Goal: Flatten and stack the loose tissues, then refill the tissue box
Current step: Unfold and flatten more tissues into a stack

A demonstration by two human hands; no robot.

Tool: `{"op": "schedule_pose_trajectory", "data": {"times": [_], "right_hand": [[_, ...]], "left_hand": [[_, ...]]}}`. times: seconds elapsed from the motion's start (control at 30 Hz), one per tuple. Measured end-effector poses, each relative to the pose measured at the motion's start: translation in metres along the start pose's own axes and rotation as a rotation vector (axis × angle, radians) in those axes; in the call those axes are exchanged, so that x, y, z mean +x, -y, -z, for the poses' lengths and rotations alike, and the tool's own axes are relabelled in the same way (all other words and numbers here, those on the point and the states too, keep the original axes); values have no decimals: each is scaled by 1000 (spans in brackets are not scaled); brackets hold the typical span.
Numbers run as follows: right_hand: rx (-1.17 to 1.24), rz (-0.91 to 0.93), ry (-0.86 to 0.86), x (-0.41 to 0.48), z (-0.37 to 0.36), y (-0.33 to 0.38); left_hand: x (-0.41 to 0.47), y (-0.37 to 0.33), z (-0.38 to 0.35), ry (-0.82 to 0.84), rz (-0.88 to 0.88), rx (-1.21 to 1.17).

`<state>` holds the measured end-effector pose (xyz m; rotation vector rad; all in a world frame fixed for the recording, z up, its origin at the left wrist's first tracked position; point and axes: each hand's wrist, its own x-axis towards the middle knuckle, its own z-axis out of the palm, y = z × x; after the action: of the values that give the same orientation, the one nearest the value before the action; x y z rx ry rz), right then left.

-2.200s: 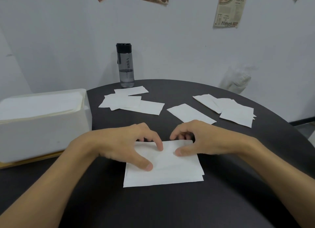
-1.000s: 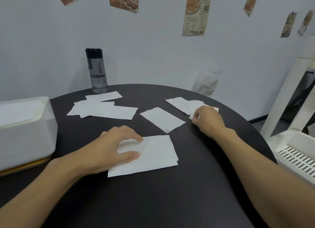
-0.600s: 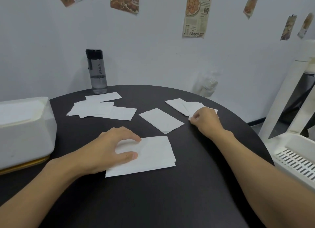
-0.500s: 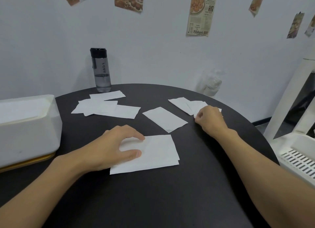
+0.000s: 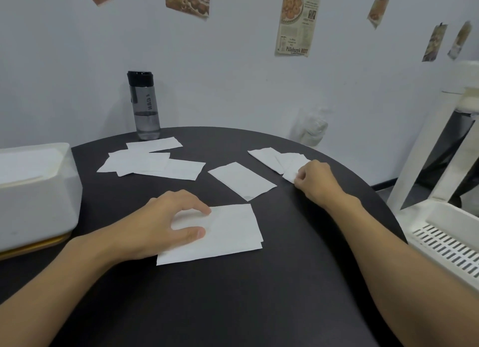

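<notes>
Flattened stack (image 5: 228, 232) sits on the black table (image 5: 233, 294), near side, about 6 o'clock from table centre. Edges are slightly offset at its right corner. Left hand (image 5: 160, 222) rests on the stack's left half with fingers arched, thumb and fingertips pressing down, not gripping. One loose tissue (image 5: 242, 180) lies just past the stack at 12 o'clock, apart from it. Right pile (image 5: 280, 160) is at 2 o'clock. Right hand (image 5: 315, 180) has its fingers curled, pinching the pile's near edge. Left spread (image 5: 150, 162) of overlapping tissues is at 11 o'clock. Water bottle (image 5: 145, 108) stands upright behind it at the far edge. Tissue box (image 5: 33, 191), white, is at 9 o'clock. White slotted rack (image 5: 453, 230) is off the table at 3 o'clock.
</notes>
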<state>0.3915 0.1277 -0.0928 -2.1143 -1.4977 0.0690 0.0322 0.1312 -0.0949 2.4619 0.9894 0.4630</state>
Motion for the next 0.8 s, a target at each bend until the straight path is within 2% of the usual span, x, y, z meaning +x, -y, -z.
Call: {"op": "schedule_pose_trajectory", "data": {"times": [0.23, 0.43, 0.7, 0.8], "right_hand": [[34, 17, -67, -1, -7, -4], [91, -24, 43, 1, 2, -10], [83, -57, 29, 1, 1, -6], [101, -18, -14, -3, 1, -7]], "left_hand": [[0, 2, 0, 5, -7, 8], [1, 3, 0, 3, -17, 7], [0, 2, 1, 11, -13, 13], [0, 2, 1, 8, -10, 11]]}}
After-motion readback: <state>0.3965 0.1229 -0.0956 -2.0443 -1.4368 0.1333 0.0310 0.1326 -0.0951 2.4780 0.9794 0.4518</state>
